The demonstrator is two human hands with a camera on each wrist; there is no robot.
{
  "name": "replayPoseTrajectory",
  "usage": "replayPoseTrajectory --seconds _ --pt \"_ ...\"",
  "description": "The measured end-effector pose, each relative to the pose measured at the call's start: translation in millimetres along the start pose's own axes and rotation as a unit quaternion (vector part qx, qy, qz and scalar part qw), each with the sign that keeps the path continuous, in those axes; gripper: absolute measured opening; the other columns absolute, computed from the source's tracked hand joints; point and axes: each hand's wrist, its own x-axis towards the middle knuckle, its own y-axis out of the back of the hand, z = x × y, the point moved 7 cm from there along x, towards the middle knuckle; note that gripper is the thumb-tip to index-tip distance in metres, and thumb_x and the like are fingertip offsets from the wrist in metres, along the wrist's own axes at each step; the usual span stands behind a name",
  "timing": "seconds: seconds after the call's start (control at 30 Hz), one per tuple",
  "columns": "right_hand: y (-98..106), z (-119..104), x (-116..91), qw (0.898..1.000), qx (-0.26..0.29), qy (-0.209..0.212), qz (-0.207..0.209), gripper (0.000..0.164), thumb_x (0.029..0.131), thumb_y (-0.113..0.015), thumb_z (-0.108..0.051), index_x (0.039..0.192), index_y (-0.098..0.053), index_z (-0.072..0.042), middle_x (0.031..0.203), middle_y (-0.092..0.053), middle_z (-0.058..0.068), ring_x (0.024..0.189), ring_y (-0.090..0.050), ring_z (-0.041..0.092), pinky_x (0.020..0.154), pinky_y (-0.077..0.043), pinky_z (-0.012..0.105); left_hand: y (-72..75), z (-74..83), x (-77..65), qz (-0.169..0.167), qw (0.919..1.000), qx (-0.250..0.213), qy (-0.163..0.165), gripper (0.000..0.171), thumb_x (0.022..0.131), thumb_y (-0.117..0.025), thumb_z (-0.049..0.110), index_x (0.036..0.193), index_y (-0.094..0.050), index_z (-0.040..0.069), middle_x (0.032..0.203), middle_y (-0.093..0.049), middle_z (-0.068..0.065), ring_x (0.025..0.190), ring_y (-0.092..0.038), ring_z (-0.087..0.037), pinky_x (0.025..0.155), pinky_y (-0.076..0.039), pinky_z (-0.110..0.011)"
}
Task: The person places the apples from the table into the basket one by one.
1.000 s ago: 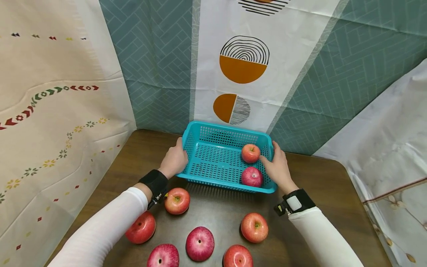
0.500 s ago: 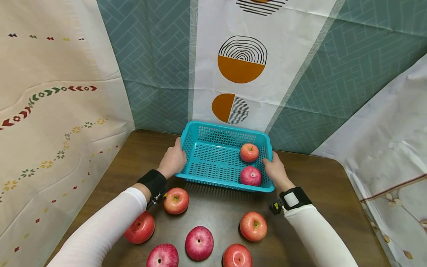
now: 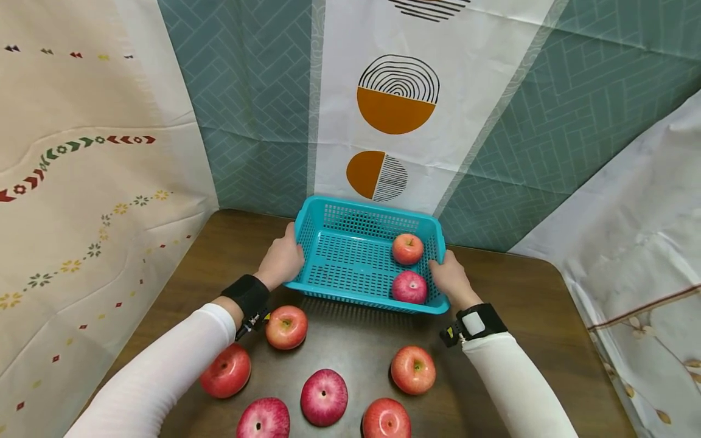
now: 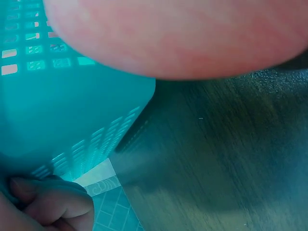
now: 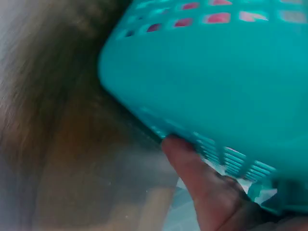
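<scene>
A turquoise plastic basket (image 3: 350,258) with slotted walls stands at the back of the table. Two apples lie in its right end: an orange-red apple (image 3: 408,249) behind and a pinkish-red apple (image 3: 409,287) in front. My left hand (image 3: 282,258) grips the basket's left end by the rim; in the left wrist view its curled fingers (image 4: 60,204) show beside the wall. At the opposite end my right hand (image 3: 452,278) holds the right rim, thumb inside. The right wrist view shows one finger (image 5: 185,163) against the outer wall.
Several apples lie on the brown table (image 3: 526,304) in front of the basket. One apple (image 3: 286,327) sits close to my left wrist, another apple (image 3: 413,370) nearer my right forearm. A patterned cloth (image 3: 383,121) hangs right behind the basket.
My right hand has shifted its hold on the right rim, its fingers now lower and tucked outside the wall. The left hand keeps its grip. The view has drifted slightly.
</scene>
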Motion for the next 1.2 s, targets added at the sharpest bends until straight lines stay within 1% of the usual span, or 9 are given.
replayPoseTrajectory --seconds 0.13,0.23,0.47,0.67,0.8,0.9,1.0,1.1,1.2 --pt "-2 2 1 0.998 0.067 0.000 -0.004 0.056 0.114 -0.041 -0.021 0.160 -0.029 0.007 0.153 -0.045 0.034 0.134 -0.054 0.053 0.106 -0.047 0.068 1.5 2.2 -0.7 -0.008 1.0000 -0.003 -0.006 0.060 0.113 -0.046 0.011 0.163 -0.017 -0.005 0.131 -0.063 -0.036 0.093 -0.076 -0.042 0.078 -0.062 -0.056" --pt "-3 5 1 0.996 0.085 -0.001 0.007 0.052 0.114 -0.042 -0.021 0.157 -0.037 0.008 0.150 -0.050 0.033 0.132 -0.056 0.051 0.106 -0.048 0.067 2.5 2.5 -1.1 -0.007 0.9999 0.000 -0.008 0.061 0.112 -0.046 0.010 0.163 -0.017 -0.006 0.130 -0.064 -0.036 0.092 -0.076 -0.042 0.076 -0.062 -0.055" --pt "3 1 0 0.999 -0.012 0.010 0.033 0.055 0.114 -0.040 -0.023 0.158 -0.028 0.009 0.152 -0.046 0.034 0.137 -0.050 0.051 0.108 -0.045 0.068 2.3 1.5 1.5 -0.010 0.9999 0.004 -0.013 0.060 0.112 -0.047 0.011 0.163 -0.019 -0.005 0.129 -0.064 -0.036 0.094 -0.075 -0.042 0.076 -0.061 -0.054" --pt "6 -6 -3 0.995 -0.081 0.017 0.046 0.055 0.112 -0.039 -0.024 0.150 -0.032 0.015 0.141 -0.052 0.040 0.127 -0.059 0.054 0.100 -0.051 0.067 7.6 2.1 2.9 -0.013 0.9997 0.008 -0.018 0.060 0.112 -0.048 0.015 0.162 -0.021 -0.004 0.117 -0.069 -0.031 0.081 -0.074 -0.035 0.067 -0.059 -0.048" --pt "5 -6 -4 0.994 -0.097 0.017 0.043 0.054 0.112 -0.038 -0.024 0.146 -0.032 0.018 0.137 -0.053 0.043 0.124 -0.061 0.056 0.098 -0.053 0.067 10.3 1.4 1.3 -0.036 0.9989 -0.021 -0.023 0.061 0.114 -0.045 0.018 0.164 -0.018 -0.005 0.117 -0.068 -0.030 0.081 -0.075 -0.031 0.068 -0.060 -0.046" --pt "3 -6 -5 0.994 -0.102 0.016 0.040 0.053 0.112 -0.038 -0.023 0.145 -0.033 0.019 0.136 -0.053 0.043 0.124 -0.060 0.057 0.098 -0.053 0.068 11.1 -1.4 0.6 -0.059 0.9968 -0.047 -0.025 0.063 0.115 -0.044 0.023 0.166 -0.017 -0.003 0.124 -0.067 -0.031 0.090 -0.076 -0.033 0.075 -0.061 -0.047" --pt "2 -7 -6 0.993 -0.107 0.018 0.038 0.053 0.112 -0.038 -0.023 0.143 -0.033 0.019 0.136 -0.053 0.044 0.123 -0.061 0.057 0.097 -0.053 0.068 15.3 -5.3 -0.8 -0.070 0.9961 -0.048 -0.022 0.069 0.115 -0.044 0.030 0.168 -0.014 -0.002 0.133 -0.064 -0.032 0.103 -0.074 -0.037 0.083 -0.060 -0.050" --pt "2 -8 -6 0.993 -0.108 0.016 0.036 0.052 0.112 -0.037 -0.023 0.143 -0.033 0.019 0.136 -0.053 0.044 0.123 -0.061 0.057 0.097 -0.053 0.068 25.0 -8.7 -3.0 -0.059 0.9978 -0.025 -0.016 0.075 0.114 -0.045 0.036 0.169 -0.011 -0.003 0.144 -0.058 -0.033 0.120 -0.068 -0.043 0.094 -0.056 -0.057" --pt "2 -8 -6 0.993 -0.109 0.015 0.035 0.052 0.113 -0.037 -0.022 0.144 -0.032 0.020 0.136 -0.052 0.044 0.124 -0.060 0.057 0.098 -0.052 0.069 39.1 -12.1 -8.1 -0.030 0.9993 0.007 -0.022 0.078 0.113 -0.046 0.039 0.170 -0.011 -0.002 0.138 -0.061 -0.030 0.119 -0.066 -0.043 0.092 -0.055 -0.058"
